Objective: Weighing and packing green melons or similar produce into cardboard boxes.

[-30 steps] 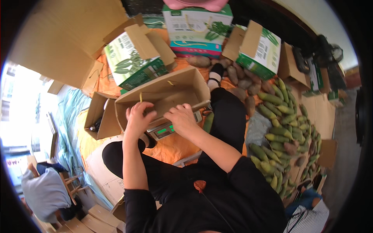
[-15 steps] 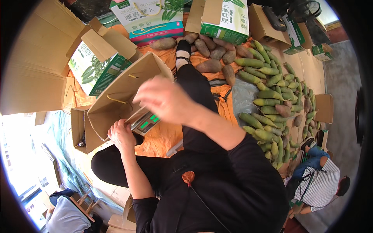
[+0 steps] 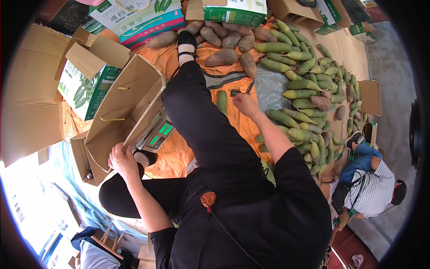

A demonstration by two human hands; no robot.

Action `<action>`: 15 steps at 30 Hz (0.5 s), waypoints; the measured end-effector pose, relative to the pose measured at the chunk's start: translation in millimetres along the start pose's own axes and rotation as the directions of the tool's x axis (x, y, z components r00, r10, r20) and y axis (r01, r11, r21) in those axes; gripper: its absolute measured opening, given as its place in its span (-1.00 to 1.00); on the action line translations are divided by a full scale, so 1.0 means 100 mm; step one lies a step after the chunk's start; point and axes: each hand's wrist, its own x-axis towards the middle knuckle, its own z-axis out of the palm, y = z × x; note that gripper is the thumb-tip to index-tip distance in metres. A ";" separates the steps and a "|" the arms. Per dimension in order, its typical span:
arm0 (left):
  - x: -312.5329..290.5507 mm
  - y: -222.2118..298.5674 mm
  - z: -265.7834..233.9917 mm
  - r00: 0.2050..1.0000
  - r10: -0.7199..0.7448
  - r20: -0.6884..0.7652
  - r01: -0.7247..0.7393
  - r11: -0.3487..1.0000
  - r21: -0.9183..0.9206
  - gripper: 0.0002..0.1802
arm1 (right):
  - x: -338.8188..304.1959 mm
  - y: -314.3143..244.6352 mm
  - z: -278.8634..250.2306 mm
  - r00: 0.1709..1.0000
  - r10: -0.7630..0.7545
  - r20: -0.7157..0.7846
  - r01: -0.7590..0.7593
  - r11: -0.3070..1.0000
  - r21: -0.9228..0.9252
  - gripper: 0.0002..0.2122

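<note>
My left hand [image 3: 123,162] is closed on the near edge of an open cardboard box [image 3: 144,80] with yellow cord handles. The box stands tilted in view beside a digital scale [image 3: 157,136] with a lit green display; whether it rests on the scale's plate is hidden. Out to the right, beyond my bent leg, my right hand [image 3: 246,106] is closed above the orange sheet [image 3: 244,130]. Whatever its fingers hold, if anything, is hidden. Close by lie a small dark object [image 3: 235,93] and a single green radish [image 3: 221,102].
Many green radishes [image 3: 301,94] are heaped to the right, with brown-skinned roots [image 3: 222,58] at the far side. Printed cartons [image 3: 134,20] line the back, and another open carton [image 3: 83,85] stands at left. A person in a striped shirt [image 3: 369,190] sits at lower right.
My right hand has swung from over the box and scale rightward to the orange sheet. The left hand stays on the box edge. The whole view has shifted, bringing the lone radish into sight.
</note>
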 end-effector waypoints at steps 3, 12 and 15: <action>0.02 0.03 0.04 0.999 0.036 -0.004 -0.036 0.999 -0.026 -0.80 | -0.09 0.56 0.54 0.971 0.151 0.183 -0.155 0.988 0.005 -0.77; -0.01 0.03 -0.07 0.999 -0.008 -0.050 0.008 1.000 -0.011 -0.81 | 0.10 0.39 1.10 0.947 0.286 0.146 -0.301 0.950 0.088 -0.46; 0.09 0.18 0.04 0.999 0.033 -0.019 -0.035 0.996 -0.078 -0.82 | 0.31 0.96 1.40 0.911 0.370 0.183 -0.409 0.867 0.286 -0.27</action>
